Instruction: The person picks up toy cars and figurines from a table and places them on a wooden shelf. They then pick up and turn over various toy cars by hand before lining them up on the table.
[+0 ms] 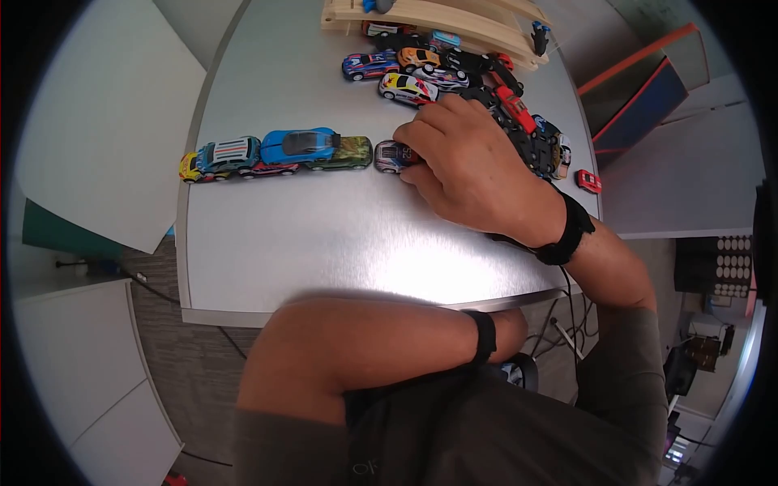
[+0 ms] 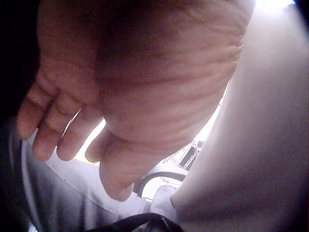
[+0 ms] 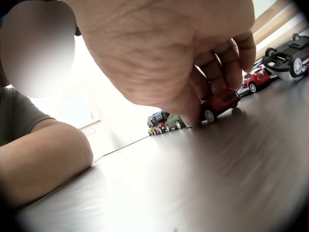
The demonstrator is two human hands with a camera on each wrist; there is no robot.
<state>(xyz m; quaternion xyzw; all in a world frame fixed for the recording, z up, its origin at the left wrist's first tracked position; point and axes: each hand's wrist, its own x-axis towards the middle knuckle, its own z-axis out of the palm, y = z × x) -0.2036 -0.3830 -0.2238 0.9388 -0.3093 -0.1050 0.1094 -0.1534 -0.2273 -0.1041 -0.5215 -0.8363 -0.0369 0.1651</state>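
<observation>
My right hand (image 1: 486, 166) pinches a small toy car (image 1: 389, 157) between thumb and fingers on the table; its hood shows in the head view, and its red body (image 3: 221, 103) in the right wrist view. Just left of it, a green camouflage toy car (image 1: 350, 153) ends a row. In that row, a blue toy car (image 1: 296, 147) and a light-blue striped toy car (image 1: 229, 154) sit on top of others, with a yellow toy car (image 1: 190, 168) at the far end. My left hand (image 2: 149, 92) holds nothing and hangs with loose fingers by the table's front edge.
Behind my right hand lies a jumble of toy cars, some upside down, including a red one (image 1: 515, 109) and a yellow-white one (image 1: 408, 89). A wooden rack (image 1: 446, 28) stands at the back. One small red car (image 1: 588, 181) sits near the table's right edge.
</observation>
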